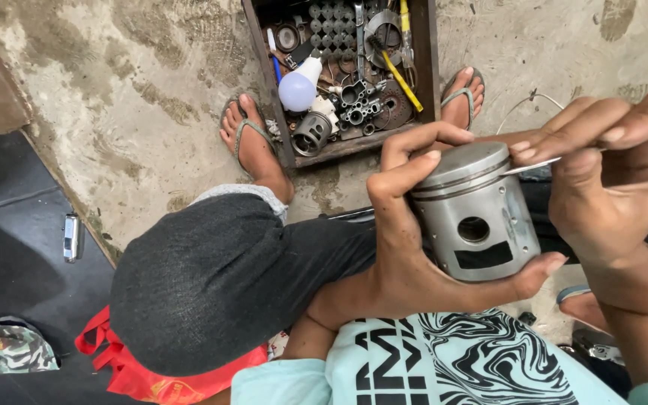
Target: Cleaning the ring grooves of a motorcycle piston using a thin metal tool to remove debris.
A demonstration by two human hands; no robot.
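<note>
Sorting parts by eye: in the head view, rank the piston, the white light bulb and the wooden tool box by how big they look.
1. Wooden tool box, partly cut off at the top.
2. Piston, though it is much nearer the camera, so its true rank is unsure.
3. White light bulb.

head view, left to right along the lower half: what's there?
Camouflage bag → red bag → dark-clad knee → left hand → metal piston → right hand holding a thin metal tool at the piston's top edge.
</note>
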